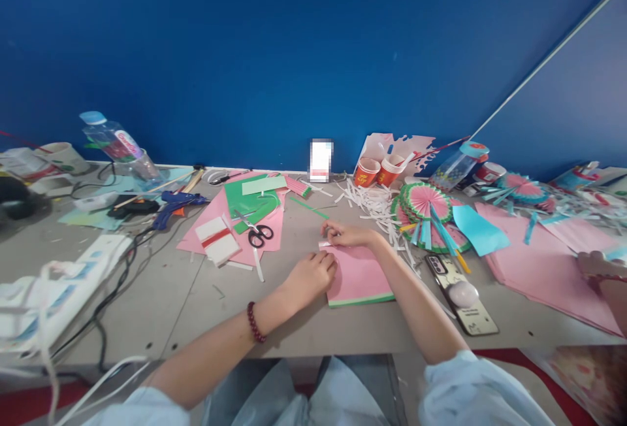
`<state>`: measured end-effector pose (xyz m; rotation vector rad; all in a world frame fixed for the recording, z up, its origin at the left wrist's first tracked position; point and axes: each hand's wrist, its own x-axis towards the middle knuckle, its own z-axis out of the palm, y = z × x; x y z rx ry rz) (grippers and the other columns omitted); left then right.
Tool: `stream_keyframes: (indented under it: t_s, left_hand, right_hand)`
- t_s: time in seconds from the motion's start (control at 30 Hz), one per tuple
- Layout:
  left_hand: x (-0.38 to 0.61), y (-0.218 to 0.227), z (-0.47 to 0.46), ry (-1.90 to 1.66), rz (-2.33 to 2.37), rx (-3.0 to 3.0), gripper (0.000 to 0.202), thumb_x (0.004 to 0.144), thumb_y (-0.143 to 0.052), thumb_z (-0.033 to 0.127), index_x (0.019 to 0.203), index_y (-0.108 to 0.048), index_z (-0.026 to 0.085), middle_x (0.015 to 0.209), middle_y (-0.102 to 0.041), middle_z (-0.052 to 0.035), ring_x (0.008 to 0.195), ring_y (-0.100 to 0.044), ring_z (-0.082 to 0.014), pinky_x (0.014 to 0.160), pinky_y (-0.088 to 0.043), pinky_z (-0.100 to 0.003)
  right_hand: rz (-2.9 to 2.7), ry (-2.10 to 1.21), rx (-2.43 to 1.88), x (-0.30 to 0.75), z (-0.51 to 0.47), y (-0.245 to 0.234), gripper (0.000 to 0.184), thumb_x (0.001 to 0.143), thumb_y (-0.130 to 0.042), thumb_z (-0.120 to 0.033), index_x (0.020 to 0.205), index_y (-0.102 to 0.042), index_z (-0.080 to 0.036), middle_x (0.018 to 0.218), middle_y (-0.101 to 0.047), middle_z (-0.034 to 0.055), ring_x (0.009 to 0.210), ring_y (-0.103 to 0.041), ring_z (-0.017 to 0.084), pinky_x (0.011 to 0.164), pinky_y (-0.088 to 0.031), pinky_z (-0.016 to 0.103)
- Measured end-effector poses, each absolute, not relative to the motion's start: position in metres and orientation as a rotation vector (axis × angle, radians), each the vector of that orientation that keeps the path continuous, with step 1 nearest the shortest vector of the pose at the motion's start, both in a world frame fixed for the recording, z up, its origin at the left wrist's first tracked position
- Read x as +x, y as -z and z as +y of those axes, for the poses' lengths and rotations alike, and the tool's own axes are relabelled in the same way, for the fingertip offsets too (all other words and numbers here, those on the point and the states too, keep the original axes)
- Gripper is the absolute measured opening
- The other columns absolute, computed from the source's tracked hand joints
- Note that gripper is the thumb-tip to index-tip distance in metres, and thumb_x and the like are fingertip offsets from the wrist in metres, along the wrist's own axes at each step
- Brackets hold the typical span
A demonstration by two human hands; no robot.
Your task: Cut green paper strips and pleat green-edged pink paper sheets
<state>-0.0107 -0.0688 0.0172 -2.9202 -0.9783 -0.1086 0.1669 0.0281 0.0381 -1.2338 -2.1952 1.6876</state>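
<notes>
A pink sheet of paper (365,274) with a white and green border along its near edge lies on the table before me. My left hand (313,274), with a dark red bead bracelet on the wrist, presses bent fingers on the sheet's left edge. At the far left corner, where a narrow pale folded strip (325,244) shows, my right hand (347,234) has its fingers closed on the paper; the fingertips are partly hidden. Black-handled scissors (259,235) lie to the left on pink and green paper (235,200).
Paper cups (367,172), white paper shreds (375,202), watermelon-pattern paper fans (428,207) and a phone (463,295) are to the right. Leftward are a blue glue gun (179,207), a power strip (63,289) with cables and a bottle (117,142). Another person's hand (600,269) is at far right.
</notes>
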Motion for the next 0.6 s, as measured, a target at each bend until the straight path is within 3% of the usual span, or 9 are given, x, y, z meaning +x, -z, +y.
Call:
stream_keyframes:
  t_s: [0.6]
  left_hand:
    - [-0.0112,-0.0230,-0.0671,0.129,-1.193,-2.868,0.017,0.087,-0.052,0.016,0.100,-0.060,0.010,0.102,-0.064,-0.0119,0.094,-0.058,-0.0231,0.078,-0.044,-0.035]
  right_hand:
    - [-2.242,-1.600,-1.281,0.1650,0.0261,-0.0393,0.030,0.069,-0.046,-0.012,0.098,-0.045,-0.021,0.061,-0.048,-0.0080,0.051,-0.036,0.009,0.054,-0.033,0.022]
